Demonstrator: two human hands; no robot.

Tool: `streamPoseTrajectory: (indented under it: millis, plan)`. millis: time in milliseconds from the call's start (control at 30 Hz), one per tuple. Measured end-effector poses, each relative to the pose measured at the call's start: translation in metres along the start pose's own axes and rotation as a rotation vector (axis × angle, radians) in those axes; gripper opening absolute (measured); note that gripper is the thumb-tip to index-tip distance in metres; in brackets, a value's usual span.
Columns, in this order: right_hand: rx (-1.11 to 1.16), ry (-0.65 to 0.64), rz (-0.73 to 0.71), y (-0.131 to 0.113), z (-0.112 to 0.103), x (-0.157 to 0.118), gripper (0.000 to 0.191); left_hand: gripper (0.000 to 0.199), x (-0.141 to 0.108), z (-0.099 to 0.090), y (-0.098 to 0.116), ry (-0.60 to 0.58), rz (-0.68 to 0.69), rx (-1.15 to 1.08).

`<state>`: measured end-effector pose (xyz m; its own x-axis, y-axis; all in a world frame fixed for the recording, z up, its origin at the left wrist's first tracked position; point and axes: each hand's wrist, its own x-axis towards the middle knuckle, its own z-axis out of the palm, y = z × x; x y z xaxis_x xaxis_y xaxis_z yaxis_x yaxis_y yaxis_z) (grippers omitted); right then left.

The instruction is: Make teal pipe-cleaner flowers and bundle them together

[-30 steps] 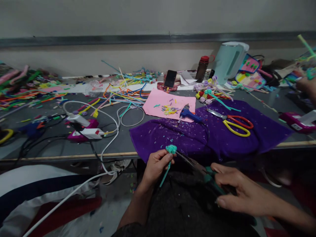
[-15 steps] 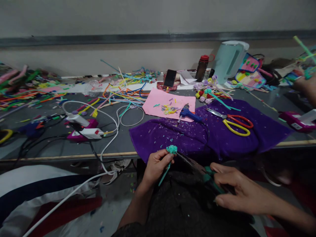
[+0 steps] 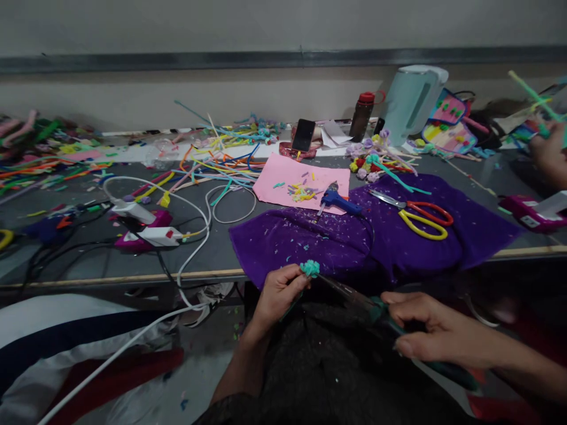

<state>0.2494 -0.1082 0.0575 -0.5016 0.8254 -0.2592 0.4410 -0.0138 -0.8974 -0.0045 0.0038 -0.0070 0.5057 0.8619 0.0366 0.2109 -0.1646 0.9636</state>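
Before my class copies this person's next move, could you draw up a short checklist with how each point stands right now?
1. Left hand grips the teal flower: ok, pinched between thumb and fingers.
2. Right hand holds the pliers by the green handles: ok.
3. Plier tips gripping the flower: cannot tell; they reach its edge, but contact is unclear.
4. Scissors away from both hands: ok, lying on the purple cloth.
5. Glue gun cool: cannot tell; it lies partly over the pink sheet.
6. Purple cloth free of scraps: not ok, small bits are scattered over it.
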Motion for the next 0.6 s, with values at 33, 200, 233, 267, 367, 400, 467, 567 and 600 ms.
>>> streamPoseTrajectory:
  millis: [33, 200, 233, 267, 367, 400, 467, 567, 600]
  plan:
    - [0.02, -0.011, 0.008, 0.0, -0.002, 0.0, 0.031, 0.027, 0.0, -0.001, 0.0, -0.01, 0.016, 0.014]
    - [0.124, -0.043, 0.03, 0.007, -0.012, 0.001, 0.037, 0.028, 0.0, -0.002, 0.001, -0.038, 0.062, 0.071]
    - [0.144, -0.054, 0.039, 0.007, -0.014, 0.001, 0.037, 0.028, 0.0, -0.002, 0.001, -0.042, 0.067, 0.077]
    - [0.166, -0.063, 0.049, 0.008, -0.015, 0.001, 0.037, 0.028, 0.0, -0.002, 0.002, -0.049, 0.068, 0.08]
    - [0.244, -0.083, 0.09, 0.008, -0.019, 0.001, 0.034, 0.027, 0.0, -0.003, 0.003, -0.068, 0.065, 0.082]
    - [0.274, -0.086, 0.102, 0.007, -0.02, 0.002, 0.033, 0.027, 0.0, -0.003, 0.003, -0.071, 0.066, 0.083]
    - [0.338, -0.089, 0.122, 0.006, -0.022, 0.003, 0.033, 0.026, 0.0, -0.003, 0.003, -0.067, 0.066, 0.085]
    - [0.349, -0.105, 0.11, 0.005, -0.024, 0.006, 0.037, 0.026, 0.0, -0.002, 0.002, -0.046, 0.042, 0.05]
    - [0.308, -0.1, 0.092, 0.004, -0.024, 0.007, 0.037, 0.026, 0.0, -0.001, 0.002, -0.035, 0.02, 0.026]
